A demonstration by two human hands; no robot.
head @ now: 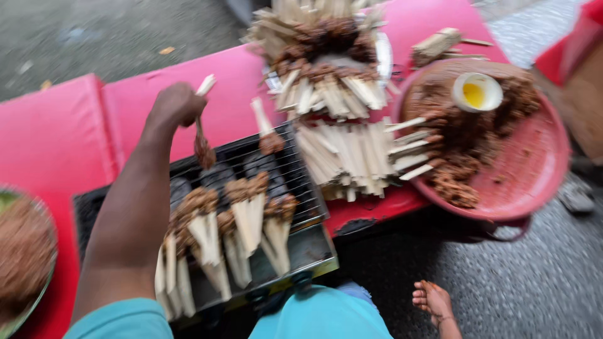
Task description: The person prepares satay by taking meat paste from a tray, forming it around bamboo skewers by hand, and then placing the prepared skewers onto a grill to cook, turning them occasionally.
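A: What's the left hand (177,103) doing?
B: Its grip pinches a meat-coated bamboo skewer (202,132) above the black wire grill (295,188), mid-placement, I'd judge; next needs a free gap.
A: Right hand?
B: Out of sight.

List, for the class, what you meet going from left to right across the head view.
Bowl of brown food → left hand holding a skewer → grill with skewers → stack of sticks → red basin with a small yellow-filled cup.

One grill (301,242), one red basin (534,169), one small cup (477,92)
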